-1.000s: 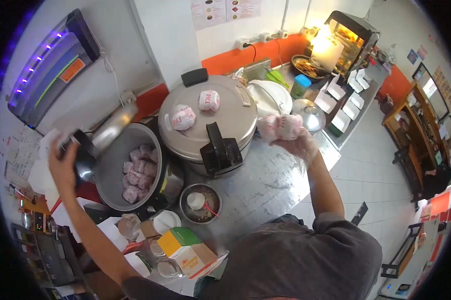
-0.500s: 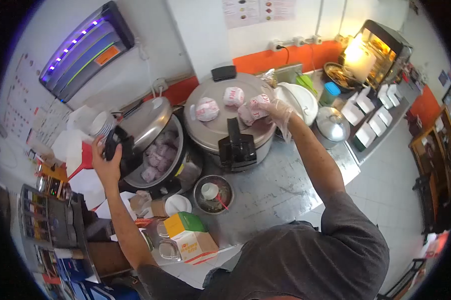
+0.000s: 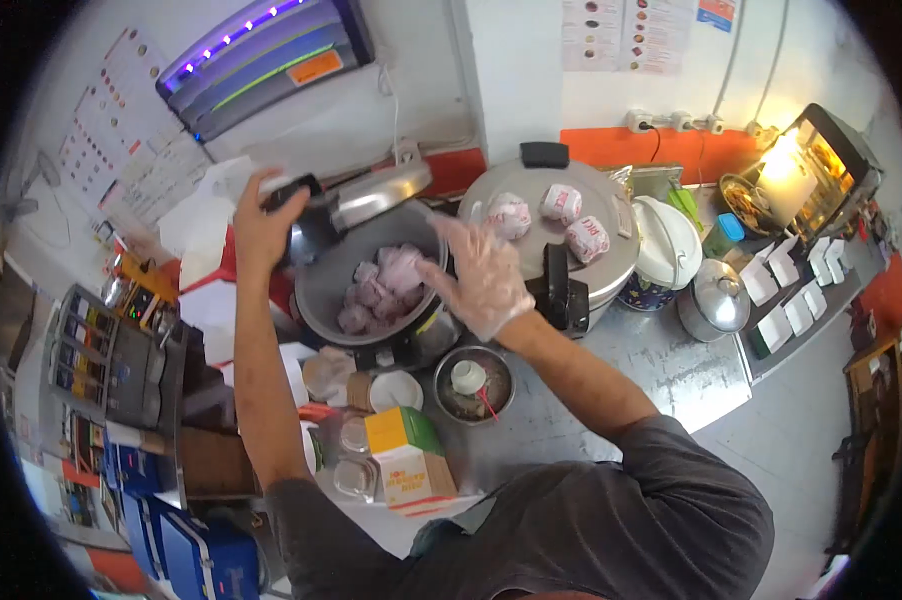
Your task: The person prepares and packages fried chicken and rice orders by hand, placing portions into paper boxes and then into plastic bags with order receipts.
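Note:
My left hand [image 3: 261, 225] is closed around the black handle [image 3: 306, 218] of a metal pot lid [image 3: 381, 195]. The lid is tilted up above the left cooker pot [image 3: 316, 305]. Inside that pot lies a pile of paper-wrapped balls [image 3: 371, 295]. My right hand [image 3: 486, 280], in a clear plastic glove, is over the pot's right rim with its fingers spread, close to the pile. Three wrapped balls with red print [image 3: 586, 240] rest on the closed lid [image 3: 481, 185] of the larger cooker to the right.
In front of the pots stands a metal bowl [image 3: 441, 385] with a white cup and a red-handled utensil. A yellow-green carton [image 3: 416, 475] and clear tubs [image 3: 354, 477] are near the counter edge. At right are a white-lidded pot [image 3: 668, 235], a domed metal lid [image 3: 716, 295] and open white boxes [image 3: 774, 328].
My right hand has let go of a wrapped ball on the larger cooker's lid and moved left to the open pot. My left hand still grips the lid handle. The view has shifted left.

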The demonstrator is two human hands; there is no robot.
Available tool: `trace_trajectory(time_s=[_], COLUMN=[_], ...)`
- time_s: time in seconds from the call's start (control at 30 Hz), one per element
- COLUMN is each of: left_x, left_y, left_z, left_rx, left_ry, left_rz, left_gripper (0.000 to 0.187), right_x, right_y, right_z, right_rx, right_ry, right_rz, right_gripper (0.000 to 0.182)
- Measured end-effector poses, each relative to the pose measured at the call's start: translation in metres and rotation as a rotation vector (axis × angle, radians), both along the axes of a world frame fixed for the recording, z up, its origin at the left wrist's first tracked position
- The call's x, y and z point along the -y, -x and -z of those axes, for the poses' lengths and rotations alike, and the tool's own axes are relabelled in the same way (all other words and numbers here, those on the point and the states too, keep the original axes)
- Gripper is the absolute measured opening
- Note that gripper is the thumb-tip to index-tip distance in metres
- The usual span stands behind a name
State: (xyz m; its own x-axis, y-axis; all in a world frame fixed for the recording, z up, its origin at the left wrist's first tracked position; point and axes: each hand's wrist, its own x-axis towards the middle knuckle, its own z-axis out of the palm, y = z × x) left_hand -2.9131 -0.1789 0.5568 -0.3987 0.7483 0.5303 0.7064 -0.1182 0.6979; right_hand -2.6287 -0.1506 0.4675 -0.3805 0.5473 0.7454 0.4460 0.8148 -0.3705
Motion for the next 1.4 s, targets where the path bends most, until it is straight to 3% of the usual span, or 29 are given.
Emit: trace_trajectory(time_s=[0.1,0.13,0.17,0.2,0.23,0.3,0.33,0.4,0.43,0.5,0.53,0.6,0.67,0.7,0.77,0.83,0.9,0.97,1.03,1.07,1.1,1.13,1.2,1.23,1.27,1.33,1.37,1.4], left_x=[0.021,0.029,0.037,0.052,0.062,0.080,0.087,0.090,0.081,0.061,0.045,0.002,-0.048,-0.076,-0.143,-0.180,-0.174,-0.179,-0.172,-0.160,-0.146,-0.138,-0.126,-0.122,-0.119,-0.111,-0.107,-0.116], left_y=[-0.011,-0.012,-0.011,-0.028,-0.036,-0.041,-0.044,-0.050,-0.067,-0.124,-0.137,-0.182,-0.204,-0.206,-0.195,-0.174,-0.202,-0.175,-0.165,-0.176,-0.192,-0.206,-0.236,-0.266,-0.313,-0.438,-0.505,-0.546], left_z=[0.036,0.055,0.082,0.101,0.129,0.189,0.214,0.242,0.230,0.186,0.174,0.142,0.124,0.128,0.150,0.173,0.156,0.181,0.185,0.174,0.159,0.150,0.133,0.127,0.121,0.106,0.105,0.116], left_rx=[-0.002,-0.138,-0.260,-0.193,-0.053,-0.233,-0.225,-0.329,-0.330,-0.480,-0.616,-0.692,-0.609,-0.614,-0.437,-0.611,-0.562,-0.329,-0.190,0.096,0.386,0.377,0.072,0.061,0.062,-0.085,0.023,-0.175], left_ry=[-0.074,-0.127,-0.169,-0.191,-0.163,-0.133,-0.136,-0.041,-0.046,0.157,0.021,0.054,0.162,0.151,0.273,0.525,0.625,0.408,0.284,0.228,0.167,0.166,-0.131,-0.130,-0.132,-0.093,0.010,0.016], left_rz=[0.012,0.011,-0.035,-0.040,-0.027,-0.122,-0.101,-0.240,-0.217,-0.704,-0.607,-0.484,0.019,0.052,0.299,0.237,0.141,0.247,-0.040,-0.076,-0.118,-0.115,-0.185,-0.187,-0.028,0.272,0.326,0.396], left_gripper=[0.050,0.050,0.049,0.051,0.052,0.060,0.060,0.075,0.075,0.079,0.077,0.077,0.082,0.082,0.085,0.079,0.069,0.061,0.053,0.053,0.052,0.052,0.051,0.051,0.052,0.054,0.060,0.063], right_x=[-0.012,-0.030,-0.048,-0.065,-0.082,-0.105,-0.102,-0.095,-0.109,-0.127,-0.128,-0.131,-0.096,-0.092,-0.085,-0.072,-0.072,-0.065,-0.075,-0.082,-0.079,-0.086,-0.105,-0.112,-0.119,-0.127,-0.133,-0.137], right_y=[-0.035,-0.053,-0.071,-0.088,-0.104,-0.137,-0.145,-0.144,-0.145,-0.152,-0.156,-0.170,-0.207,-0.237,-0.304,-0.387,-0.478,-0.573,-0.653,-0.681,-0.698,-0.716,-0.744,-0.746,-0.747,-0.751,-0.751,-0.756], right_z=[0.000,0.005,0.011,0.020,0.031,0.047,0.041,0.023,0.047,0.085,0.092,0.109,0.072,0.075,0.084,0.113,0.154,0.181,0.229,0.249,0.233,0.247,0.295,0.294,0.295,0.300,0.318,0.330], right_rx=[0.021,-0.003,0.053,0.110,0.112,0.375,0.380,0.683,0.539,0.391,0.386,0.304,0.181,0.168,-0.147,-0.730,-0.964,-1.131,-1.253,-1.214,-0.940,-0.949,-0.130,-0.069,-0.076,0.243,0.192,0.187], right_ry=[-0.099,-0.140,-0.164,-0.184,-0.190,0.166,0.168,0.372,0.436,0.478,0.466,0.401,0.575,0.579,0.915,1.280,1.145,0.997,0.690,0.694,0.823,0.826,0.508,0.670,0.679,0.916,0.965,0.966], right_rz=[0.167,0.251,0.449,0.645,0.660,0.613,0.635,0.334,0.373,0.394,0.390,0.347,0.233,0.265,-0.108,-0.588,-0.735,-0.399,0.018,0.504,0.916,0.915,1.072,0.972,0.966,0.886,0.933,0.928], right_gripper=[0.034,0.030,0.028,0.028,0.028,0.035,0.035,0.042,0.044,0.046,0.047,0.043,0.042,0.042,0.043,0.048,0.053,0.046,0.037,0.038,0.038,0.038,0.036,0.030,0.030,0.031,0.030,0.030])
